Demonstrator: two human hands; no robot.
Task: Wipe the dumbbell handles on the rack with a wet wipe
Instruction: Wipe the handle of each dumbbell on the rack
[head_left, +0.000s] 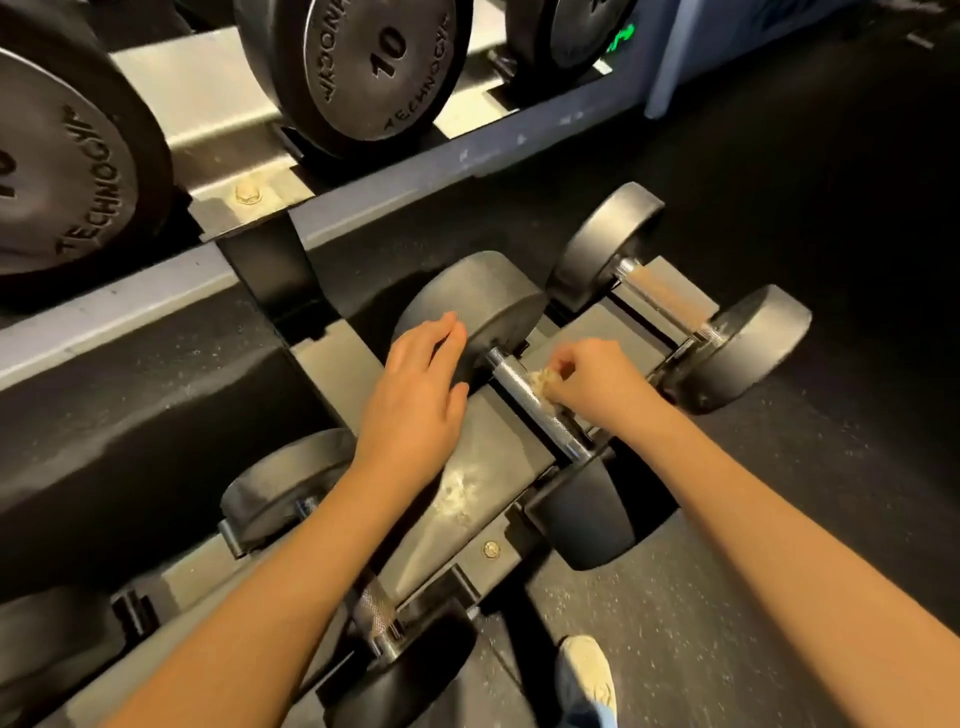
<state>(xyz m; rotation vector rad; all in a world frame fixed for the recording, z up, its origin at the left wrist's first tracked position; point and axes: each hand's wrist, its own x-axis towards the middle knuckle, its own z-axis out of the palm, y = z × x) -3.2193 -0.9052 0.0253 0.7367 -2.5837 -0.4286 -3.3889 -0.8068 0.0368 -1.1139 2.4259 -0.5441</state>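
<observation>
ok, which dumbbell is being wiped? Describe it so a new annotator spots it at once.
Start at the lower shelf of the rack, which holds three small dumbbells. It is the middle dumbbell. Alone among them, the left hand rests on its far head and the right hand presses a wipe to its handle.

— Where do we have our hands?
— Our right hand (592, 379) pinches the wet wipe (540, 378) against the chrome handle (519, 392); our left hand (421, 384) rests flat on that dumbbell's far head (483, 296).
— And to the right?
— A second dumbbell (660, 304) on the same rack (467, 457).
</observation>
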